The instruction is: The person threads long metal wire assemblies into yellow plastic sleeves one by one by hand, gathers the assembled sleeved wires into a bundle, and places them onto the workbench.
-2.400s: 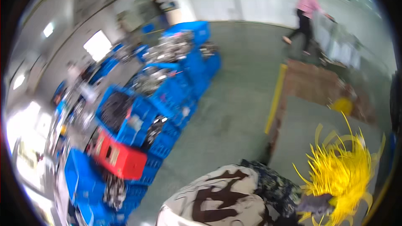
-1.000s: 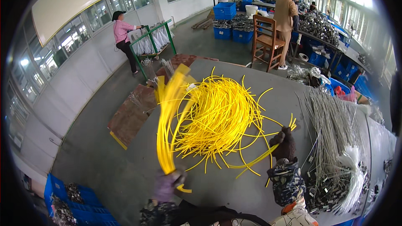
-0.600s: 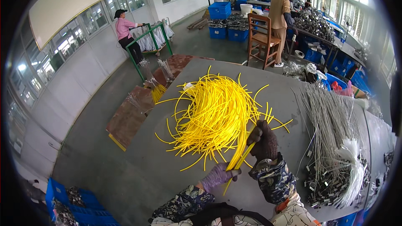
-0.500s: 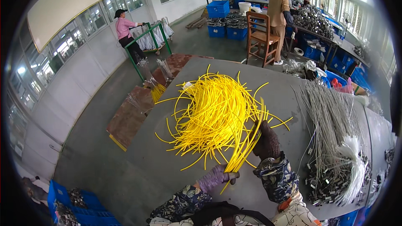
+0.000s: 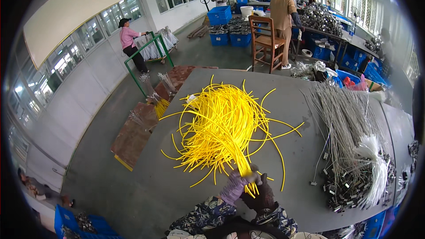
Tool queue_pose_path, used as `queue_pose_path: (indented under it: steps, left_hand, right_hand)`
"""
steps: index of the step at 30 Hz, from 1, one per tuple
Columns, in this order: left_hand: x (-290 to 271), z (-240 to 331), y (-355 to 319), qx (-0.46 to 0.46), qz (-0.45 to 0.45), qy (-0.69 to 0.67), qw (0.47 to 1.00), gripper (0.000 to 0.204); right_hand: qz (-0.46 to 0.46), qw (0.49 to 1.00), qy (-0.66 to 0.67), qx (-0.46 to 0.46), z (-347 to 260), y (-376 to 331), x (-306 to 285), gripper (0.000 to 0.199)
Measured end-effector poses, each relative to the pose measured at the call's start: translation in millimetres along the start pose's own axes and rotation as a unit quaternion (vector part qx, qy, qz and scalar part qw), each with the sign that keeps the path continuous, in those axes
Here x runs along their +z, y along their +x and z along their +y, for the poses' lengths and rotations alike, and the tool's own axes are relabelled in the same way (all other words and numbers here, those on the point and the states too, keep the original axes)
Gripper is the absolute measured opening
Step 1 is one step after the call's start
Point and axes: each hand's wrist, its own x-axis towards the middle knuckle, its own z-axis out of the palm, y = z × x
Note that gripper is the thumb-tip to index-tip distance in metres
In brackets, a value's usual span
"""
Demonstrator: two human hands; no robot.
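From afar, I see the left hand (image 5: 233, 186) gripping yellow strands (image 5: 241, 163), ends jutting below its fingers. Beside it, the right hand's (image 5: 264, 195) finger state I cannot tell.

Blue crates (image 5: 220, 15), a grey worktable (image 5: 285, 102) and green trolley (image 5: 167, 51) suggest a factory workshop.

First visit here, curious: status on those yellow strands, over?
Left grip closed round yellow strands. Right grip close beside, hold unclear. Loose yellow pile ahead on table. Nothing visibly blocking; wires off right.
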Motion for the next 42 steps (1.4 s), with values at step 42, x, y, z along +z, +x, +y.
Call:
queue_pose_path:
  steps: [42]
  left_hand:
    - [-15.6, -68.9, -16.0, 0.063, 0.068, 0.185, 0.978, 0.010]
  right_hand:
    - [-0.061, 0.788, 0.582, 0.193, 1.5, 13.5, -3.4, 0.071]
